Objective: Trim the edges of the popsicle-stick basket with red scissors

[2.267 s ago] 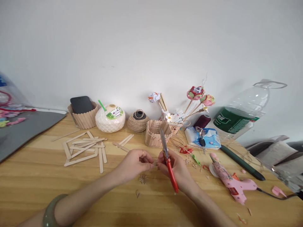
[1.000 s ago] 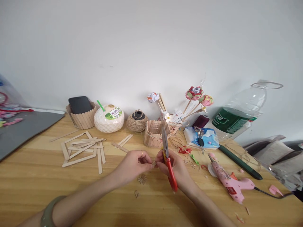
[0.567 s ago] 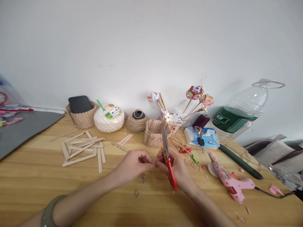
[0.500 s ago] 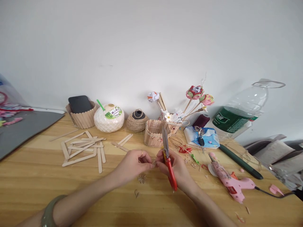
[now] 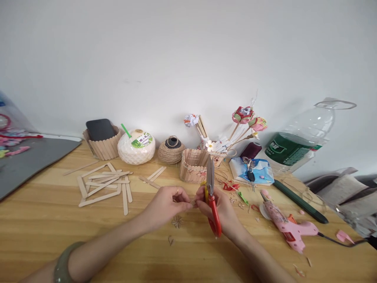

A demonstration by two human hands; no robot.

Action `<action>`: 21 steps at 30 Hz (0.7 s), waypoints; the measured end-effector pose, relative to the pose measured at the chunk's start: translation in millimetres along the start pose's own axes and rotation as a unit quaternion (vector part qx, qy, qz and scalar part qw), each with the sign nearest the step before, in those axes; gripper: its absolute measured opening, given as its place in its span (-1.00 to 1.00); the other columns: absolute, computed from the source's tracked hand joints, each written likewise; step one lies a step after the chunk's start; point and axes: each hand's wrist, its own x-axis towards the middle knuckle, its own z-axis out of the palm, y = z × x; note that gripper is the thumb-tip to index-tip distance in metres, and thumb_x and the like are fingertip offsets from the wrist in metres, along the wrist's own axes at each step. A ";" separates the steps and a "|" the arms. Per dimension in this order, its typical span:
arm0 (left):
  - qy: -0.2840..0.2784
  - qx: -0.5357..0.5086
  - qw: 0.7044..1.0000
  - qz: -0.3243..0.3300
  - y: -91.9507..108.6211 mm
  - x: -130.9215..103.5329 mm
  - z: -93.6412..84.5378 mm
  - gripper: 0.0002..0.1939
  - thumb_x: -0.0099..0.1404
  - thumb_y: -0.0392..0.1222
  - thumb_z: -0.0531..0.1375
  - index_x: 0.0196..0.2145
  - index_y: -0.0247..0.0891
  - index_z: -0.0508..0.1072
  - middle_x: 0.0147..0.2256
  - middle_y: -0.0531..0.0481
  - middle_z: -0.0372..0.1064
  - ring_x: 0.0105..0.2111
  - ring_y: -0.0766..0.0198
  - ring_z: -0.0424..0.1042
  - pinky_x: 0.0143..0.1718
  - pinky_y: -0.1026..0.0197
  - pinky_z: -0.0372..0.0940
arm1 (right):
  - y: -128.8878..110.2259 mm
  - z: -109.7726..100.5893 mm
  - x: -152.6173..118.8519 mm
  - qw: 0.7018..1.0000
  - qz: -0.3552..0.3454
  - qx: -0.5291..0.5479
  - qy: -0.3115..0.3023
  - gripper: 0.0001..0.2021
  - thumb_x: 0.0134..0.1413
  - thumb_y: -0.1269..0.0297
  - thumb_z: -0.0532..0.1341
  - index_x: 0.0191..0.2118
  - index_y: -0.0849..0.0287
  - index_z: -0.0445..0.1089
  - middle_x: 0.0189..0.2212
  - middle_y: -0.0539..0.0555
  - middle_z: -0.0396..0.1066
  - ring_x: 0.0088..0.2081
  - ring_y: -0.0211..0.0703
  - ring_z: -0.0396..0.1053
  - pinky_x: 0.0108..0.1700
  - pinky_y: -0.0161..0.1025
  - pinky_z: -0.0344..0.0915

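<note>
Left hand (image 5: pixel 169 204): thumb and index pinching a small piece (image 5: pixel 193 203) (too tiny to identify), other fingers curled. Right hand (image 5: pixel 220 206): fingertips meet the same piece from the other side, while the palm side carries the red-handled scissors (image 5: pixel 215 216), blades up. Change vs. half a second ago: scissors swing more upright, more of the yellow inner grip shows; both hands stay put. My read: scissors are just parked, the work is all fingertip. Piece is above the table, between the hands. Just below on the table: petal-shaped cluster (image 5: pixel 177 222), then a curled scrap (image 5: pixel 171 240). Farther out: craft-stick box (image 5: pixel 193 173) behind, loose sticks (image 5: pixel 100 199) left, pink glue gun (image 5: pixel 290 228) right.
</note>
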 end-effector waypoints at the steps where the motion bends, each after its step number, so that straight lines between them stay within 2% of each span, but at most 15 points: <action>1: -0.001 0.000 1.000 0.000 -0.2 0.0 0.0 -0.94 0.00 -0.26 0.21 -0.55 -0.30 0.39 -0.55 0.09 0.34 -0.50 0.33 0.29 -0.42 0.28 0.16 | -0.3 0.0 0.0 1.000 -0.001 0.000 0.000 -0.83 -0.24 0.39 0.21 -0.44 0.15 0.20 -0.53 -0.05 0.31 -0.48 -0.22 0.28 -0.41 -0.30 0.20; 6: 0.000 0.007 1.000 0.003 -0.5 -0.7 -1.1 -0.94 0.00 -0.26 0.20 -0.54 -0.29 0.39 -0.55 0.09 0.35 -0.50 0.33 0.29 -0.43 0.28 0.15 | 0.1 0.0 0.0 1.000 -0.009 -0.014 0.007 -0.85 -0.23 0.41 0.21 -0.45 0.16 0.21 -0.55 -0.07 0.26 -0.51 -0.27 0.22 -0.45 -0.33 0.17; 13: 0.000 0.010 1.000 0.004 -1.2 -0.5 -0.1 -0.94 0.00 -0.25 0.21 -0.55 -0.28 0.40 -0.56 0.09 0.36 -0.50 0.32 0.30 -0.43 0.28 0.16 | 2.7 -0.6 1.0 1.000 0.001 0.002 0.006 -0.79 -0.23 0.30 0.27 -0.43 0.15 0.21 -0.53 -0.05 0.28 -0.47 -0.21 0.29 -0.41 -0.29 0.22; 21: 0.000 0.004 1.000 0.002 -0.6 0.0 -0.4 -0.94 -0.02 -0.26 0.21 -0.56 -0.29 0.40 -0.57 0.09 0.35 -0.51 0.33 0.29 -0.44 0.28 0.16 | -1.1 0.8 0.8 1.000 -0.004 -0.005 0.000 -0.82 -0.24 0.36 0.24 -0.45 0.15 0.19 -0.55 -0.07 0.26 -0.49 -0.25 0.25 -0.42 -0.30 0.20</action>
